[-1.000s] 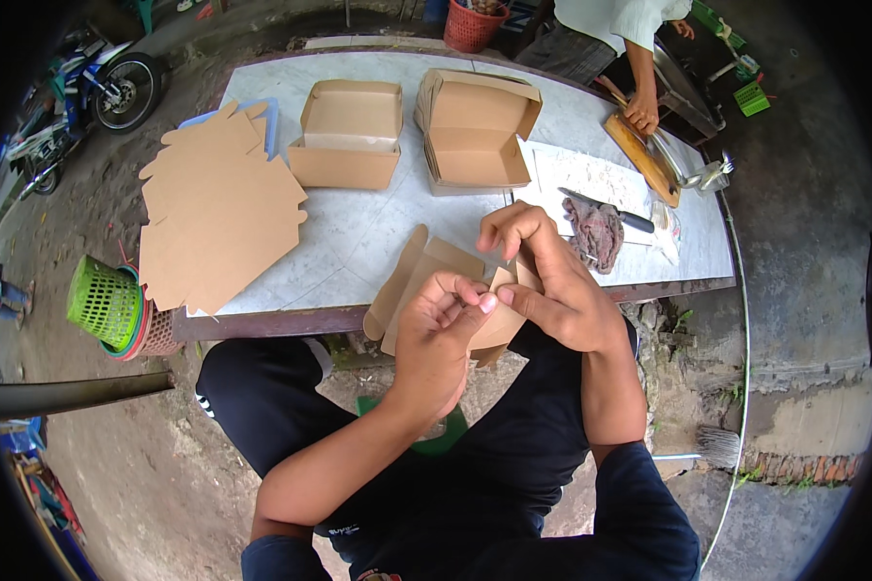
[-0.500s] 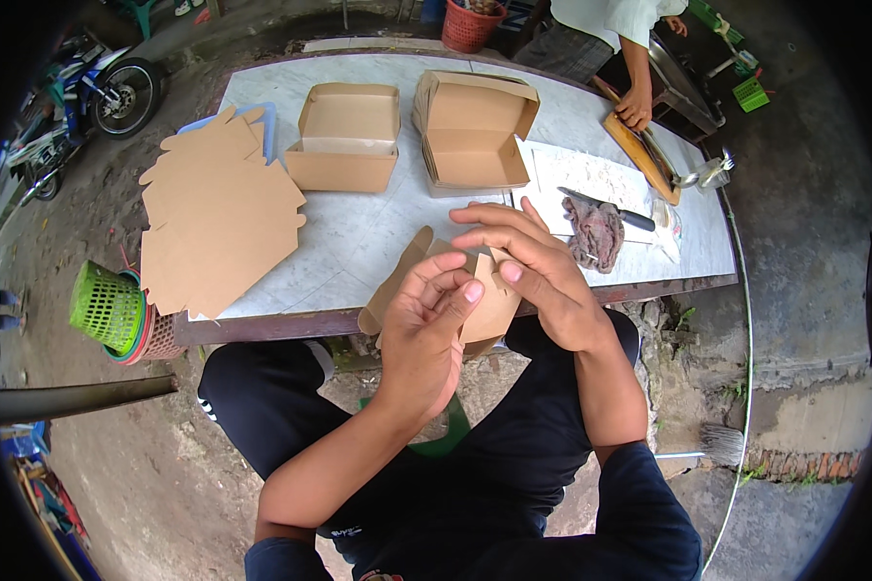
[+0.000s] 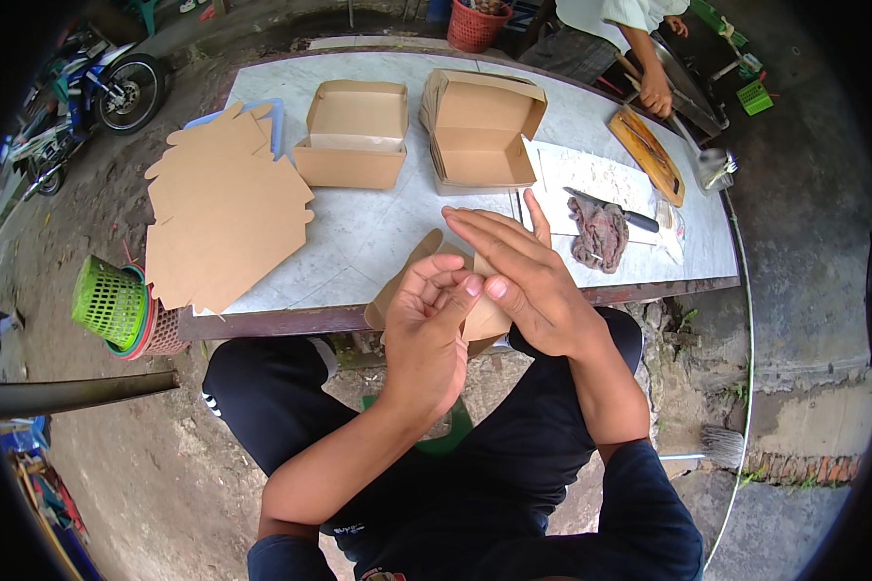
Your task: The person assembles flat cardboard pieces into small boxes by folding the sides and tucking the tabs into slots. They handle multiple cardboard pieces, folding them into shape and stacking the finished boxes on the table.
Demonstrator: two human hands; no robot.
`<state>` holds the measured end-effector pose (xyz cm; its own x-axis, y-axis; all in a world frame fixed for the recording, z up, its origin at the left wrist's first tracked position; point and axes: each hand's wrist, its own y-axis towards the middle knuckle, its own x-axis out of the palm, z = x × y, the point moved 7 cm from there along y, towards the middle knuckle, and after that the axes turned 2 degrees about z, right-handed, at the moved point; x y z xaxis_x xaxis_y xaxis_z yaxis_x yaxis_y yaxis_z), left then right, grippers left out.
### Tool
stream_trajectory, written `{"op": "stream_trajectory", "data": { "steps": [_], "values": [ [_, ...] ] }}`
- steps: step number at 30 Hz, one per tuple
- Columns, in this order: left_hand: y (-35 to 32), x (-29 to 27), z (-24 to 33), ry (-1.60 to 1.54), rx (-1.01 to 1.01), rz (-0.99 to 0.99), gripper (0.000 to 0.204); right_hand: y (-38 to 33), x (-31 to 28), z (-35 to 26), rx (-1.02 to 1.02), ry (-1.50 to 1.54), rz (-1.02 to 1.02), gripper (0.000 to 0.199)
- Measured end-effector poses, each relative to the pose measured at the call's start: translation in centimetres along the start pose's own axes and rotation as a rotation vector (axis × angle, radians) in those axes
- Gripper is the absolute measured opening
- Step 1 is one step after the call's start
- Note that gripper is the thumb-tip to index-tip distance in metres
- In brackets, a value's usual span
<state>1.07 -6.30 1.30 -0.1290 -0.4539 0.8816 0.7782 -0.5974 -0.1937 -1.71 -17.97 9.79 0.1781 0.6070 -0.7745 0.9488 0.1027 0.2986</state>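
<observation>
A partly folded brown cardboard box (image 3: 488, 321) is held between my two hands at the front edge of the table. My left hand (image 3: 424, 334) grips its near corner, thumb and curled fingers pinching the card. Across the box's right side lies my right hand (image 3: 538, 286), its thumb pressed on the card close to my left thumb and its long fingers stretched over the top. One long flap (image 3: 404, 281) sticks out to the left of my left hand. Much of the box is hidden by my hands.
Flat cardboard blanks (image 3: 225, 208) are piled on the left, over a blue tray (image 3: 277, 121). An open box (image 3: 351, 167) and a stack of open boxes (image 3: 484, 160) stand behind. Right lie a rag (image 3: 598, 234), a knife (image 3: 639, 220) and a wooden board (image 3: 639, 145); a co-worker's hand (image 3: 656, 95) is near.
My right hand has flattened over the box, its thumb shifting left toward my left thumb. The co-worker's hand has lifted off the wooden board and now grasps a long tool.
</observation>
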Motion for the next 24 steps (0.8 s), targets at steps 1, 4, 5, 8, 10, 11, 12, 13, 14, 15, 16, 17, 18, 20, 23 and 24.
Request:
{"op": "stream_trajectory", "data": {
  "steps": [1,4,5,8,10,11,12,13,14,15,16,17,18,20,23,24],
  "values": [
    [0.0,-0.1,0.0,0.011,0.002,-0.017,0.031,0.1,0.1,-0.1,-0.014,-0.031,-0.002,0.055],
    [0.0,0.3,0.7,0.037,0.012,-0.042,0.04,0.2,-0.4,-0.2,-0.027,0.048,0.108,0.063],
    [-0.2,0.8,1.1,0.037,0.025,-0.028,0.043,0.0,-0.9,-0.4,-0.053,-0.003,0.164,0.066],
    [-0.5,1.8,3.4,0.028,0.127,-0.001,0.053,-0.9,-2.2,-1.0,-0.133,-0.086,0.313,0.071],
    [-0.8,1.7,4.8,0.022,0.201,0.012,0.059,-1.6,-2.2,-1.3,-0.182,-0.059,0.373,0.067],
    [-0.8,1.6,5.3,0.018,0.227,0.017,0.062,-1.8,-2.1,-1.6,-0.206,-0.046,0.403,0.065],
    [-0.9,1.5,5.7,0.011,0.252,0.02,0.065,-1.7,-1.8,-2.2,-0.222,-0.062,0.403,0.06],
    [-0.9,1.4,6.0,0.004,0.276,0.023,0.068,-1.7,-1.3,-2.0,-0.141,-0.003,0.431,0.058],
    [-0.9,1.5,6.3,0.006,0.287,0.017,0.068,-1.9,-0.4,-1.8,-0.059,0.056,0.459,0.057],
    [-0.9,1.5,6.3,0.005,0.293,0.01,0.067,-2.0,0.4,-1.6,0.025,0.112,0.484,0.056],
    [-0.9,1.6,6.3,0.004,0.299,0.003,0.067,-1.8,0.8,-1.9,0.073,0.191,0.531,0.049],
    [-0.9,1.7,6.2,-0.005,0.287,-0.003,0.066,-1.7,1.1,-1.7,0.085,0.242,0.553,0.048],
    [-0.9,1.7,6.1,-0.015,0.274,-0.01,0.065,-1.7,1.5,-1.2,0.097,0.291,0.576,0.046],
    [-0.9,1.7,5.6,0.037,0.265,-0.016,0.061,-1.5,1.5,-0.6,0.081,0.37,0.636,0.042],
    [-1.0,0.7,5.0,0.196,0.279,0.007,0.051,-1.2,1.8,-0.6,0.012,0.374,0.553,0.039],
    [-0.8,0.2,4.9,0.231,0.272,0.022,0.048,-1.3,1.8,-0.5,0.008,0.374,0.526,0.038]
  ]
}}
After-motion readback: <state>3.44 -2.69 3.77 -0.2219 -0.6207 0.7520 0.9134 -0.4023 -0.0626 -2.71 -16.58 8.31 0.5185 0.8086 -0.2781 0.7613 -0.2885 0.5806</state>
